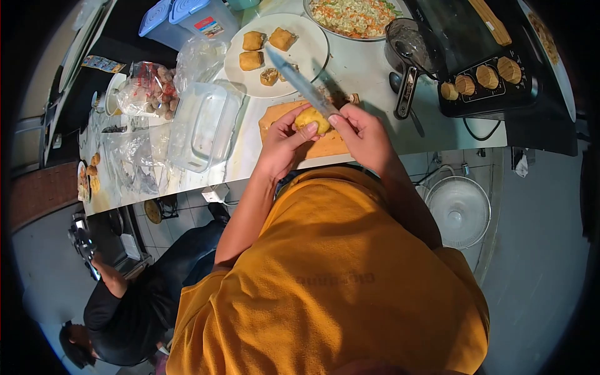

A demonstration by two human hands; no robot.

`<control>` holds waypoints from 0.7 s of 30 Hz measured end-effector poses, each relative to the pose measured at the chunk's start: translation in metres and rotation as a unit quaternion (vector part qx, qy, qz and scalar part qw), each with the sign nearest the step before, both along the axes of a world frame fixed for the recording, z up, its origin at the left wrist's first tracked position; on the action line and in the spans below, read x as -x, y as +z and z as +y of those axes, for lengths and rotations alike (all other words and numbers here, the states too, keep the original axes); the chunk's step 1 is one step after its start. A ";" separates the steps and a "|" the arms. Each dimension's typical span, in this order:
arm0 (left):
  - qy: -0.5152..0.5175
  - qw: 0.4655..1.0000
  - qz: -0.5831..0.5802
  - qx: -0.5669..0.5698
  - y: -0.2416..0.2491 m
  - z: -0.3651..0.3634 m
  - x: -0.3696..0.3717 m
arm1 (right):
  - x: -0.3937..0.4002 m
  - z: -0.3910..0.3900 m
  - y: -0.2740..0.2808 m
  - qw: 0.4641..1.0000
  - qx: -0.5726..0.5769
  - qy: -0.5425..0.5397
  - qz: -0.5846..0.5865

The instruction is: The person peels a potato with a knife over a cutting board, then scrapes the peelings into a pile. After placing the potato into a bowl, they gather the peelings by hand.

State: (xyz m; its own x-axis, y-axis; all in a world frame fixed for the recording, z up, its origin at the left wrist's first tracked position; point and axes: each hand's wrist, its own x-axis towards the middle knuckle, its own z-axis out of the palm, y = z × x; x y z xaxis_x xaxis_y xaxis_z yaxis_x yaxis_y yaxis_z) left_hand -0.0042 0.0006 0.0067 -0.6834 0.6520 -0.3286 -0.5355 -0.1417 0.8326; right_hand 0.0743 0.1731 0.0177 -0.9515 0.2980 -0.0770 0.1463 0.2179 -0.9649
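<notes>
A yellowish piece of food (310,120) is in my left hand (283,141), with the thumb on top and the fingers curled round it. My right hand (365,137) is closed on the handle end of a knife (299,79), whose blade points up and left and crosses the food's upper edge. Both hands are over a wooden cutting board (322,147) near the counter's front edge. Beyond the knife, a white plate (240,81) bears several browned square pieces (251,60), one of them opened. The knife handle is hidden in my right hand.
Left of the board stand a clear plastic container (201,128) and a bag of round items (153,90). A bowl of shredded vegetables (353,17), a dark pot (409,47) and a black appliance (487,87) are at the right. Another person (131,312) is at the lower left.
</notes>
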 end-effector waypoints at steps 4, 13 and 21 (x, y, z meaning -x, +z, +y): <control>-0.016 0.999 -0.034 0.017 0.002 -0.002 -0.001 | 0.001 -0.001 -0.006 1.000 -0.011 -0.001 0.014; -0.003 0.996 -0.088 -0.031 -0.002 0.000 -0.002 | -0.001 -0.003 -0.009 1.000 0.013 0.005 0.007; 0.004 0.982 -0.159 -0.099 -0.003 0.000 0.000 | 0.000 -0.003 -0.005 0.999 0.028 -0.012 0.019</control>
